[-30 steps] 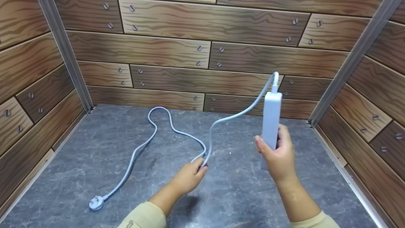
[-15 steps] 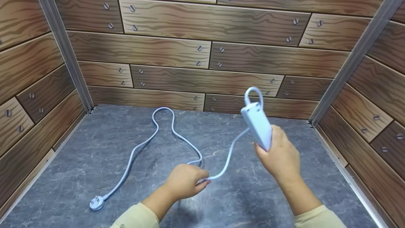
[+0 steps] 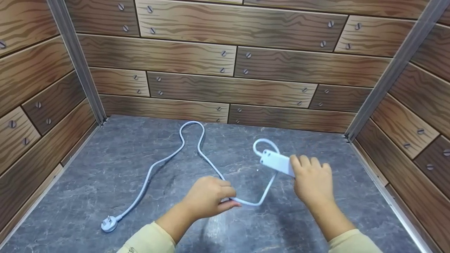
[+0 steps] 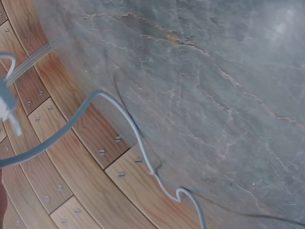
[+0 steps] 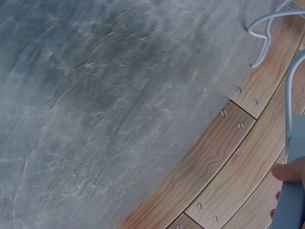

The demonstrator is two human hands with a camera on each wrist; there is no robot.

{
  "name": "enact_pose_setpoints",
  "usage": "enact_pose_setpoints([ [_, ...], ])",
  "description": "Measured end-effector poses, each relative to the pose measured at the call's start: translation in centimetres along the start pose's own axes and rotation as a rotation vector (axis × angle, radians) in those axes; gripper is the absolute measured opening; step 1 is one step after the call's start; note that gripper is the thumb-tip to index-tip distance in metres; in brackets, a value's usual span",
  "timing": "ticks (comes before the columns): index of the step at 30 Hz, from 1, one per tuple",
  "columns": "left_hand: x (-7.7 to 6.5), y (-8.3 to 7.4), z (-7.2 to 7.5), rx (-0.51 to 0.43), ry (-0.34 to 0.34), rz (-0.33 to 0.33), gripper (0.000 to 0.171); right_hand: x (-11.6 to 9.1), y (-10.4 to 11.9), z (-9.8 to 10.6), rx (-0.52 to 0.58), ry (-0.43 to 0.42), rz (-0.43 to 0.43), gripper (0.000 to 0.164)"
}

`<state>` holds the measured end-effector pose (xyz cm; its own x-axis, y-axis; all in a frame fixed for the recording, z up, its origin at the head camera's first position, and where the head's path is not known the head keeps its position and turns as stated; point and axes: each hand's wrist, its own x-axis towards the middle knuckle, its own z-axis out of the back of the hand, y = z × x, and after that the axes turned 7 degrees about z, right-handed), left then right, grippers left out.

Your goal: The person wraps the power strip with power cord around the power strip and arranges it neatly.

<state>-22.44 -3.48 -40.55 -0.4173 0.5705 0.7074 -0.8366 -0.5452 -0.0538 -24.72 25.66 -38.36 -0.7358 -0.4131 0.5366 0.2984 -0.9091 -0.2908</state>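
Note:
A white power strip is held above the surface by my right hand, whose fingers wrap over its right end. Its far end points left, and the white cord loops out from there. My left hand pinches that cord between thumb and fingers at the centre. Beyond it, the cord winds back and left to a round plug lying with its prongs up. In the right wrist view, the thumb presses along the strip. The left wrist view has the cord stretching from the hand's edge.
A grey marbled tabletop lies below both hands. Wood-patterned panels enclose it at the back and both sides, with metal corner posts at the rear left and right.
My right hand has lowered the power strip and tipped it from upright to nearly flat, its far end swinging left. My left hand has turned over with the cord, pulling its back loop slightly right.

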Motion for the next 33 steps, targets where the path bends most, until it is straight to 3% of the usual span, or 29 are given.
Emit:
enact_pose_setpoints([
  [8,1.1,0.7,0.3,0.043,-0.092,0.087,0.032,-0.7,0.5,-0.7,-0.057,-0.031,0.204,0.043],
  [14,2.0,1.5,0.9,0.061,-0.135,0.248,0.031,-0.8,0.9,-0.6,-0.003,-0.002,0.341,0.041],
  [24,2.5,2.7,1.4,0.026,-0.111,0.553,0.027,-0.9,1.7,0.4,0.135,0.000,0.557,0.047],
  [28,2.4,3.4,1.5,0.061,-0.094,0.607,0.032,-0.8,1.7,1.1,0.230,0.026,0.589,0.054],
  [33,2.4,3.8,1.4,0.089,-0.065,0.638,0.036,-0.8,1.8,1.9,0.355,0.101,0.563,0.058],
])
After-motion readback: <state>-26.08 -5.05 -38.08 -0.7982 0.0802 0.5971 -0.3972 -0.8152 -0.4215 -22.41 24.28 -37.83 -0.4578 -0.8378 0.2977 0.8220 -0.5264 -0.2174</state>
